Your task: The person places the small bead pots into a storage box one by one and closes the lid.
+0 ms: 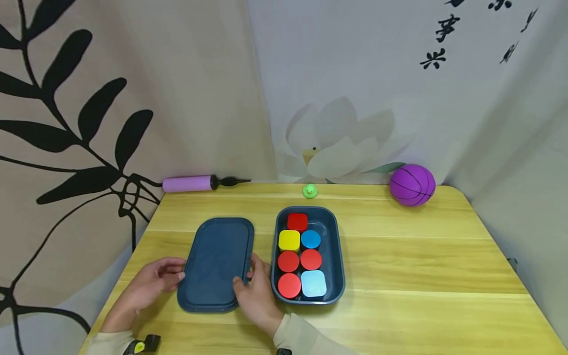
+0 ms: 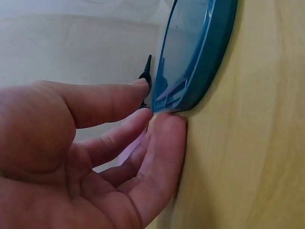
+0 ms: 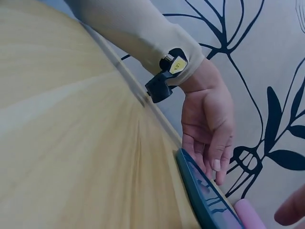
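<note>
A dark blue rectangular lid (image 1: pixel 217 266) with rounded corners lies on the wooden table, left of an uncovered box. My left hand (image 1: pixel 153 281) is at its left edge. In the left wrist view, fingertips of this hand (image 2: pixel 105 148) touch the lid's rim (image 2: pixel 205 71), while the thumb stays apart. At the lid's right edge is my right hand (image 1: pixel 259 293), thumb over the rim and the other fingers partly hidden. A thumb tip (image 3: pixel 291 210) shows clear of the lid (image 3: pixel 205 200) in the right wrist view.
Inside the dark blue box (image 1: pixel 337 256) sit several red, yellow and blue round and square pieces. A green duck toy (image 1: pixel 309 191) is behind it. A purple pump (image 1: pixel 188 184) lies at the back left, and a purple ball (image 1: pixel 412 185) at the back right.
</note>
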A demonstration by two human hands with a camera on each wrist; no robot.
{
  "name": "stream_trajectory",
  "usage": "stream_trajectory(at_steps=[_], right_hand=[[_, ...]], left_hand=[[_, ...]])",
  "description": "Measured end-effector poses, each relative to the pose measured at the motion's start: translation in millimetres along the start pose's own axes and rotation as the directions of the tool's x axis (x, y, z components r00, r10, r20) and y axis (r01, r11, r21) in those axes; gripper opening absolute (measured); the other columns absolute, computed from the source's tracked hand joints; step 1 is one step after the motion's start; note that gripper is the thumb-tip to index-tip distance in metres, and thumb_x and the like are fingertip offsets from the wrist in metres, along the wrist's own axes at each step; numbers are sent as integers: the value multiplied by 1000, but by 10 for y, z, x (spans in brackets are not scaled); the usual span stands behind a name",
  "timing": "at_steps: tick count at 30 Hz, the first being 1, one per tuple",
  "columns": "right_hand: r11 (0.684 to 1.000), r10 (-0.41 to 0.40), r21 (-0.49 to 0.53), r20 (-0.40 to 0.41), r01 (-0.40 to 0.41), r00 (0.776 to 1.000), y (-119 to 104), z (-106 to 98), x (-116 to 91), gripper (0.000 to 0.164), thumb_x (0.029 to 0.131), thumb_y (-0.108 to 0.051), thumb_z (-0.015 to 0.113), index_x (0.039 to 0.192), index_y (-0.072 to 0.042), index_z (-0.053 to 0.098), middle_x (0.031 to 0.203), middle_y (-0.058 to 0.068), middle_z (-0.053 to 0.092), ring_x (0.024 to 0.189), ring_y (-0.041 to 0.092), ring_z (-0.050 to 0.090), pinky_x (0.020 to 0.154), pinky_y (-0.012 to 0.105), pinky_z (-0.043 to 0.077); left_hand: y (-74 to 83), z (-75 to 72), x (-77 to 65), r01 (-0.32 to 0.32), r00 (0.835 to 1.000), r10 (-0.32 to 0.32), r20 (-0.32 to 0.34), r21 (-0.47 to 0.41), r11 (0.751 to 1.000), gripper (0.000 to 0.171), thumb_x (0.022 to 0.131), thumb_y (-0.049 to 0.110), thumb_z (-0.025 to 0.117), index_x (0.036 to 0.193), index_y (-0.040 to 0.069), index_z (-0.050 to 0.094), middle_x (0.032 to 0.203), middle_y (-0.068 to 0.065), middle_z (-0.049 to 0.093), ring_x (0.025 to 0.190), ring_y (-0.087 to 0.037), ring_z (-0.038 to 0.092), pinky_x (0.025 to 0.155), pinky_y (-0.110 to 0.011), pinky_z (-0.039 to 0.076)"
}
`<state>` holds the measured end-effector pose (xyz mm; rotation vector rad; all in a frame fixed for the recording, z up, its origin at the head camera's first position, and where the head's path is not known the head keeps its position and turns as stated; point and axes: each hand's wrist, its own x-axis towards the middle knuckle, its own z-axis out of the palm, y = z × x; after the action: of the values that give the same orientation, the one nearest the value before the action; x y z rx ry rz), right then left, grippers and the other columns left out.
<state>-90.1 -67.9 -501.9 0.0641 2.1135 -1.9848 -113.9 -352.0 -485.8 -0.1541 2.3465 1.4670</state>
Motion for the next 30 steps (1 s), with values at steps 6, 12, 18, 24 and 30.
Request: stream_trajectory(at_steps=[6,12,18,24,30], right_hand=[[1000,7,0,-2,-7,1000,-22,-14,9,70,101,-12,65,161,5,32,146,19,44,115,24,48,93,33,45],[999,0,51,18,-1,1000,-9,-2,23,68,100,-7,65,160,6,35,143,16,45,119,25,47,96,33,46],[995,-44,88,37,41,998,19,-5,67,67,98,1,62,159,8,35,138,15,46,113,22,50,89,22,49],[987,-74,147,91,60,993,59,13,79,67,96,4,62,158,8,37,134,14,50,103,16,53,83,18,49],[966,-50,259,183,1,982,4,-6,63,71,95,2,66,159,6,36,125,10,57,100,14,54,82,17,49]], left_hand=[[-6,-59,27,24,1000,-24,17,-23,999,58,105,13,67,151,-14,44,134,-24,63,101,-3,68,87,-30,62],[-46,-180,12,81,993,-78,90,-27,996,66,107,18,65,156,-16,36,139,-22,59,103,2,65,89,-29,61],[-88,-271,-20,54,988,-44,147,-71,996,72,106,17,65,160,-13,28,143,-22,54,106,0,66,91,-31,61],[-159,-340,-78,70,988,-51,149,-122,990,72,107,20,65,165,-1,29,135,-6,62,108,-8,70,89,-35,63],[-255,-354,-143,18,993,18,115,-300,954,44,108,10,60,147,32,60,120,14,71,108,-8,73,87,-32,64]])
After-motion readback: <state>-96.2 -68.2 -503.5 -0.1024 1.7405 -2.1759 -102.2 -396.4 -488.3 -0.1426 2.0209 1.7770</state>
